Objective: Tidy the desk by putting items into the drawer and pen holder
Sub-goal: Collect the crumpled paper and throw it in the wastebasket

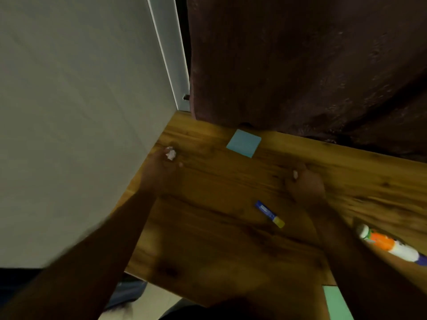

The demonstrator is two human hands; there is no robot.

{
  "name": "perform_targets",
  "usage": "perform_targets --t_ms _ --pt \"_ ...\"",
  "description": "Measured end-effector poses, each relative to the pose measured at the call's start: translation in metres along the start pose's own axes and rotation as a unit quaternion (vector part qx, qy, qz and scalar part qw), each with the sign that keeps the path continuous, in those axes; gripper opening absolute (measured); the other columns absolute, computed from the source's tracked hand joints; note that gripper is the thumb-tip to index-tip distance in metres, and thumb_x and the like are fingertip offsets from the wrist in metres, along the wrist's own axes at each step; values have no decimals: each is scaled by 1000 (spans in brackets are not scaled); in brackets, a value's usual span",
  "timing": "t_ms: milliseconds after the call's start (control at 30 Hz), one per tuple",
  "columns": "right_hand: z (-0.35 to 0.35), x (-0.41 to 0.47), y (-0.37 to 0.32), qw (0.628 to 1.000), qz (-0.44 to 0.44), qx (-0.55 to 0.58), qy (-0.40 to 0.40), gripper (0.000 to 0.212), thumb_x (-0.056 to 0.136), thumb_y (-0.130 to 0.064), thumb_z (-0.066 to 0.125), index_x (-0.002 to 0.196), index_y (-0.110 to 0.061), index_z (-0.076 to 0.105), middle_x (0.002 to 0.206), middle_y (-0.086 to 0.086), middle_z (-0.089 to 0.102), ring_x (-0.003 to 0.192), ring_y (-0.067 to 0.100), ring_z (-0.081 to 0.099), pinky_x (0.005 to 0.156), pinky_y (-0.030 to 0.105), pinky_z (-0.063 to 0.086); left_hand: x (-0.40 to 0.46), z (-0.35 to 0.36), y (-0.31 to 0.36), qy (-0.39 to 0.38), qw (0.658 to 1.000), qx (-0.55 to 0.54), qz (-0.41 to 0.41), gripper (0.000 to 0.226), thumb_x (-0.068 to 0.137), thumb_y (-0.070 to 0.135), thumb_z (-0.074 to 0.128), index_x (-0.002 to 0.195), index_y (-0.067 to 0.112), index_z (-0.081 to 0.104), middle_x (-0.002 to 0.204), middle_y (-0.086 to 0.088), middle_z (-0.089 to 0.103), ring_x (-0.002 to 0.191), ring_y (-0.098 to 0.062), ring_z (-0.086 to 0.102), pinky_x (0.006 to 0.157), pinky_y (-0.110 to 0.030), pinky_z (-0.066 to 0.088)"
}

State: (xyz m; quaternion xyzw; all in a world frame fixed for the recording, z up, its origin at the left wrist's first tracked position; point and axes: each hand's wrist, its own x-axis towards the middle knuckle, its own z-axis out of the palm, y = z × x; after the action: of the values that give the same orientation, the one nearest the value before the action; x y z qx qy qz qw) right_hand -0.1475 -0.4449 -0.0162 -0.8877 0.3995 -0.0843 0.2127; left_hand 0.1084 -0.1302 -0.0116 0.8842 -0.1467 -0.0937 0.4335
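A crumpled white paper scrap sits pinched in the curled fingers of the left hand. The right hand curls round a small white bit. A blue-and-yellow glue stick lies on the wooden desk near the right fingers, a blue sticky-note pad beyond both.

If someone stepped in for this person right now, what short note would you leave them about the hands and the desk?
Left hand: fingers curled round a small white crumpled scrap near the desk's left edge.
Right hand: curled, with something small and white showing in its grip; what it is cannot be told.
On the desk: blue sticky notes at the back, a blue and yellow glue stick in the middle, an orange and white bottle on the right.
Done: nothing visibly put away; no drawer or pen holder in view.
Left: all three items, plus whatever the hands hold.
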Motion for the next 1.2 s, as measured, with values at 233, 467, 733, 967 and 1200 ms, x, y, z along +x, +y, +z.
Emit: perform_targets --t_ms 233,467,733,967,1200 --pt "11 -47 -61 990 -1 108 89 21 82 2 62 102 -4 65 110 16 57 89 25 57 74 26 38 58 -1 -28 -49 989 127 55 71 63 49 82 118 20 49 114 -6 54 105 -33 55 78 -32 37" --pt "24 -73 -82 981 42 175 73 24 79 -2 64 95 -19 61 93 1 58 77 16 55 64 27 40 81 14 -27 -124 963 240 23 75 77 65 64 135 18 50 141 -17 44 123 -38 48 100 -47 40" --pt "10 -89 -84 906 143 391 70 21 89 1 57 98 -17 62 102 9 65 91 27 68 75 43 57 32 37 41 -187 978 -78 -58 23 87 38 66 96 18 66 91 -11 67 68 -20 63 54 -27 50" --pt "-48 -139 -48 734 213 624 163 17 94 1 47 93 -11 60 75 5 70 70 20 73 53 29 55 -85 104 139 -425 689 -519 -274 22 95 41 51 91 23 62 77 2 68 61 -9 67 46 -20 52" --pt "-111 -226 41 611 253 703 263 16 98 -4 43 93 -10 58 75 9 66 64 19 69 54 27 55 -222 181 201 -528 618 -505 -291 30 79 45 63 91 19 69 89 -4 72 73 -15 71 56 -27 58"
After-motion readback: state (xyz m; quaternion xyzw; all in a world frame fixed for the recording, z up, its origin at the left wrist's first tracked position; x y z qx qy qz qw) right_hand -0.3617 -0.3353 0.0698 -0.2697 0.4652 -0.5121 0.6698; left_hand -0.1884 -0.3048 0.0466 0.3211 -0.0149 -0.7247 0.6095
